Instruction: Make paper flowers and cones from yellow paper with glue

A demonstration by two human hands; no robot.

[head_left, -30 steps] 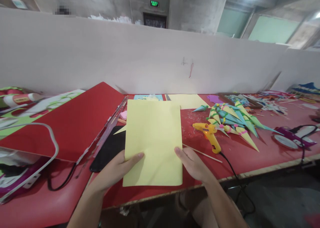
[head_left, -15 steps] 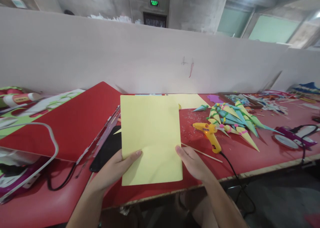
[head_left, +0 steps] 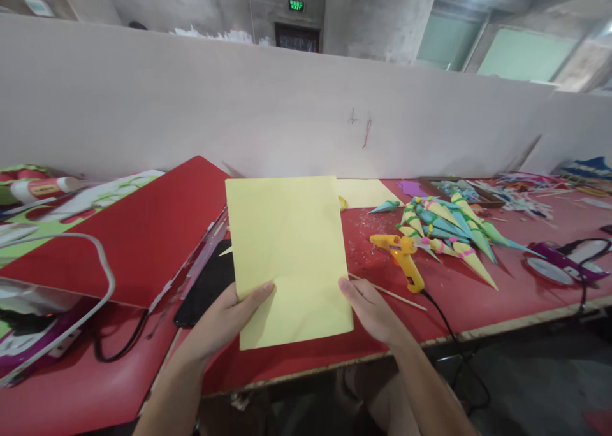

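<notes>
Paper (head_left: 289,232), pale yellow and rectangular, is held out over a red table (head_left: 272,364); left hand (head_left: 234,312) pinches its lower left edge, right hand (head_left: 370,312) its lower right, thumbs on the near face; a faint ripple runs between them, and squeezing inward could set a crease; beyond the right hand lies a yellow glue gun (head_left: 406,264), its orange light glowing, so a swing that way might brush it and mark the paper; the thin stick (head_left: 401,297) beside the right hand could roll if knocked; fingers behind the paper are hidden, and whether it is one sheet or several I cannot tell; paper and left hand partly cover a black slab (head_left: 205,289), perhaps a phone; both forearms are cut off below.
</notes>
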